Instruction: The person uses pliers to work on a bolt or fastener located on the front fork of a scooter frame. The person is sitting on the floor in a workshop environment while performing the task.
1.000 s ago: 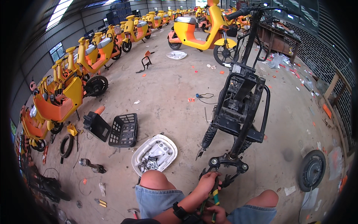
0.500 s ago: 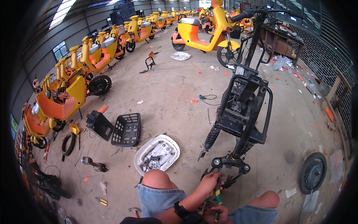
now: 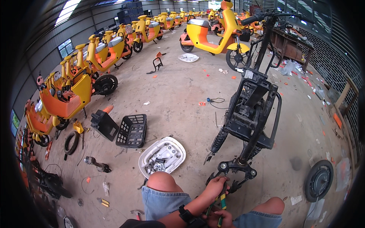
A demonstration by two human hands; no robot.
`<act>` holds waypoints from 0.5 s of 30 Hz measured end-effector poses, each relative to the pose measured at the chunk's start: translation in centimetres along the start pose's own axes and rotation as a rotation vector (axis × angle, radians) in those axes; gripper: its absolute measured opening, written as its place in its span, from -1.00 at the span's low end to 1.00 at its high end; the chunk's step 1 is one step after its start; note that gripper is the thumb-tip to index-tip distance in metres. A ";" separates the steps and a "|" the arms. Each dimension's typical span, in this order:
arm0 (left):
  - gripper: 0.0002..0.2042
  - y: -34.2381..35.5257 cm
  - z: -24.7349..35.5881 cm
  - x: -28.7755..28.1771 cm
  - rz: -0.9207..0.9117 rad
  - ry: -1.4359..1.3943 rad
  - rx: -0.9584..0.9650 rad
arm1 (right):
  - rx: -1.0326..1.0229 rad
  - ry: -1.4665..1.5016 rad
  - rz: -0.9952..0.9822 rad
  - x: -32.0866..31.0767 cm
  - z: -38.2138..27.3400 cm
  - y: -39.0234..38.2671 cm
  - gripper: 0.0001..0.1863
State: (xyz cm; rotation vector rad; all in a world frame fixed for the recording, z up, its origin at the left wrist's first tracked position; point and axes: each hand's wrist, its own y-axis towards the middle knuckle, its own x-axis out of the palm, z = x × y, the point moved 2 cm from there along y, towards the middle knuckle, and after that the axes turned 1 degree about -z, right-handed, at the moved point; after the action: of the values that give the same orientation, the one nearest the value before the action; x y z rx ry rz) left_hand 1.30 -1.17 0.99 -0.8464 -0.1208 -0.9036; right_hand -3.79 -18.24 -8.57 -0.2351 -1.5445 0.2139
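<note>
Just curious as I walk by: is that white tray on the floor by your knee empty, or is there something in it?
Not empty. The white tray lies open side up on the concrete, and small grey metal parts, like bolts, sit in it.

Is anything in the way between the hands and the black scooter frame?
Nothing visible. The left hand already touches the black scooter frame at its bottom end, and the right hand grips yellow-handled pliers just below it.

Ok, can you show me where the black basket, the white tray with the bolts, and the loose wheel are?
black basket (image 3: 132, 131), head view, on its mesh side.
white tray (image 3: 178, 146), head view, on its bare rim.
loose wheel (image 3: 318, 180), head view, on its hub.
</note>
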 end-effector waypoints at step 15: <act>-0.71 0.2 -0.3 -0.1 -0.015 -0.051 0.006 | -0.020 -0.036 0.004 3.3 -0.1 -0.5 -0.58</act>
State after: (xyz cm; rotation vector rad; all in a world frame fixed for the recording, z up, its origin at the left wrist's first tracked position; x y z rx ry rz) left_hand 1.33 -1.31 0.61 -0.8639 -0.1745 -0.8960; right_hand -3.60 -17.80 -5.29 -0.2513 -1.5826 0.2064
